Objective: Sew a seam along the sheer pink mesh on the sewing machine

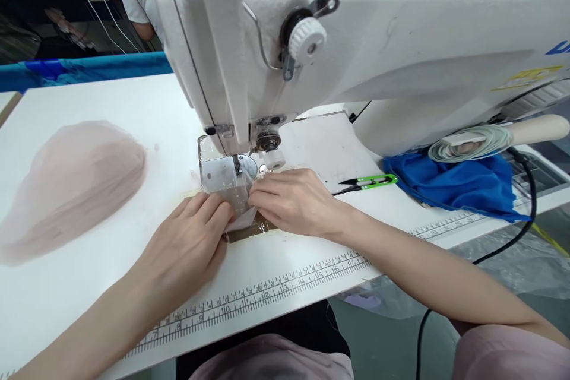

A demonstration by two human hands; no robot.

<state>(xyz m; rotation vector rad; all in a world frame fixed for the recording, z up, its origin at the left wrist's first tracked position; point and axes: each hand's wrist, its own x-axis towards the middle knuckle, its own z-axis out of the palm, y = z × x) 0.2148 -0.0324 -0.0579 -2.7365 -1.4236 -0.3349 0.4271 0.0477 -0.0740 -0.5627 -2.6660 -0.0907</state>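
Note:
A small piece of sheer, pale fabric (241,221) lies in front of the presser foot (237,165) of a white sewing machine (383,35). My left hand (191,243) pinches its left side, fingertips curled down onto it. From the right, my right hand (296,202) grips the same fabric with thumb and fingers pressed together, close to the metal needle plate (214,173). Part of the fabric is hidden under my fingers. Beneath it shows a brown strip (252,230) along the machine bed. Whether the fabric reaches under the foot is hard to make out.
Sheer pinkish fabric (84,178) lies left on the white table. Green-handled thread snips (374,181) rest right of my right hand. Beyond are blue cloth (458,184) and coiled pale cord (472,143). A ruler scale (267,294) runs along the front edge. Another person's arm (145,29) shows behind.

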